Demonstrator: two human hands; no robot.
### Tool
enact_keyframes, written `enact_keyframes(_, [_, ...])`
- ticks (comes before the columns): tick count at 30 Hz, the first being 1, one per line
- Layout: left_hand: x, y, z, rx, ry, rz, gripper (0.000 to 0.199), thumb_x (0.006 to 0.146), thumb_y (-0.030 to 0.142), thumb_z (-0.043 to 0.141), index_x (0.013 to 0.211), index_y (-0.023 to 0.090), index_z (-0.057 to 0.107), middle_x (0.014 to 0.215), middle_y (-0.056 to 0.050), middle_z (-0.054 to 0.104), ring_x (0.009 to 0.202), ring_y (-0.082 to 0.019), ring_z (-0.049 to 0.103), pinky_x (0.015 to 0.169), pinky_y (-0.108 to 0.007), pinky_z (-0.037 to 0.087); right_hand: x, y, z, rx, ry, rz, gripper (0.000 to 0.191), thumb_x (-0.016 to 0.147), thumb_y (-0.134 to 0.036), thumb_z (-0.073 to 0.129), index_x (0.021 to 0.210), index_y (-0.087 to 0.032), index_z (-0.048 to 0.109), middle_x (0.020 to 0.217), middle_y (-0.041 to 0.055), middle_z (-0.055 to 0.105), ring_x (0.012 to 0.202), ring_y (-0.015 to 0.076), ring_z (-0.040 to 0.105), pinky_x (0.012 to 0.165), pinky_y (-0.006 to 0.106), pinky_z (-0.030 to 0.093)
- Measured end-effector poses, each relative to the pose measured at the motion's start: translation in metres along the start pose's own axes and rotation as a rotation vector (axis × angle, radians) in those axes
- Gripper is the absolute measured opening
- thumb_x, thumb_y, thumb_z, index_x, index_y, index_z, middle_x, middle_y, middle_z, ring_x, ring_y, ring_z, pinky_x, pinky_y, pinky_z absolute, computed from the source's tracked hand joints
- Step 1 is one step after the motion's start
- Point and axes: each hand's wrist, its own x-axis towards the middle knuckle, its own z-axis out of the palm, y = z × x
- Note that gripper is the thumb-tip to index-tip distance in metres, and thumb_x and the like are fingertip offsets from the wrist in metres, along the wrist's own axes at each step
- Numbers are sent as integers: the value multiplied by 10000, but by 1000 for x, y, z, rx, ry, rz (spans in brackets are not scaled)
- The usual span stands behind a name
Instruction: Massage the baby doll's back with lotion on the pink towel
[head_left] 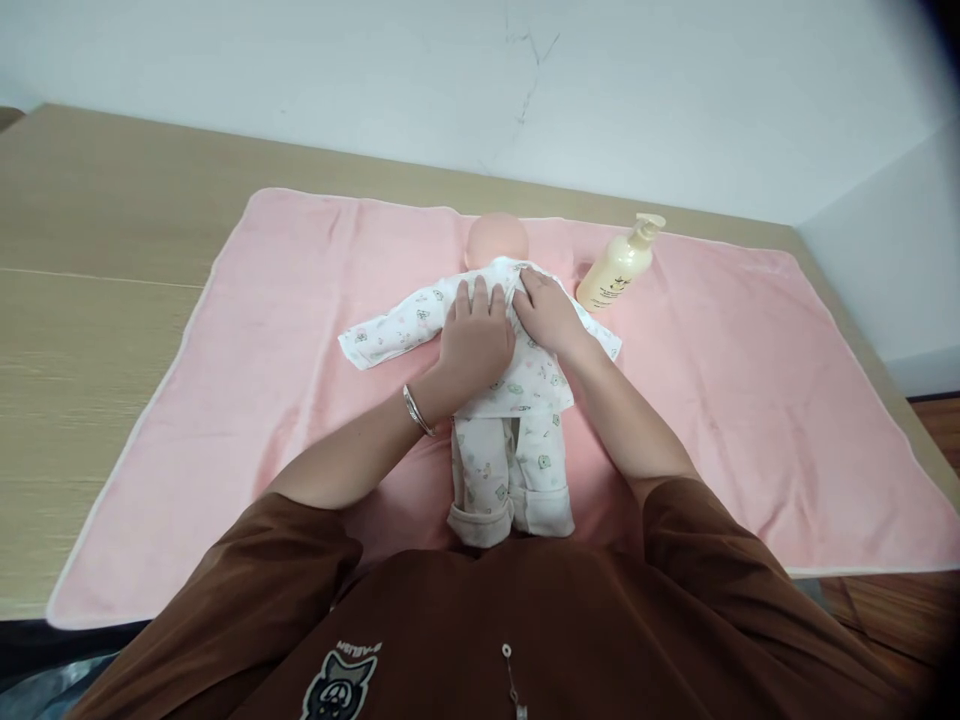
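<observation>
A baby doll [498,240] in a white printed top [517,392] and matching trousers [484,465] lies on a pink blanket [300,330], its head toward the wall. Flat on the left of the doll's chest rests my left hand [477,340], fingers stretched out. My right hand [550,315] lies on the chest's right side near the collar, its fingers extended on the cloth. Both hands touch the top and hold nothing. One sleeve spreads out to the left; my right forearm partly covers the other. The trouser cuffs are turned up.
A pale yellow pump bottle [618,268] stands or leans on the blanket to the right of the doll's head; I cannot tell which. The wooden table [90,300] shows around the blanket. Behind it rises a white wall [375,90] with a crack.
</observation>
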Motion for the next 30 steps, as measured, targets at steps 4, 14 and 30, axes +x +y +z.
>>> enact_keyframes(4, [20,-17,-5,-12,-12,11,551,1016,272,393,1487,30,546,1578,-241,543,1504,-391,475,1290,-561,364,-11,-12,3,-97,-48,-26,607,1048,-263,306,1551,47,447,1635,262,476,1567,380,411,1319,564,319])
enact_keyframes(14, [28,-34,19,-94,91,-60,587,1050,368,341,1516,49,499,1614,-242,509,1565,-378,412,1329,-572,282,-14,-23,9,-38,-61,46,632,1062,-276,304,1630,-5,362,1728,222,342,1646,361,263,1362,575,220])
enact_keyframes(30, [51,-62,-6,-298,70,-147,507,948,182,391,1349,105,691,1432,-170,696,1383,-313,618,1271,-507,426,-9,-8,-2,33,-23,35,586,1047,-304,385,1574,-70,496,1658,194,478,1586,346,404,1321,534,339])
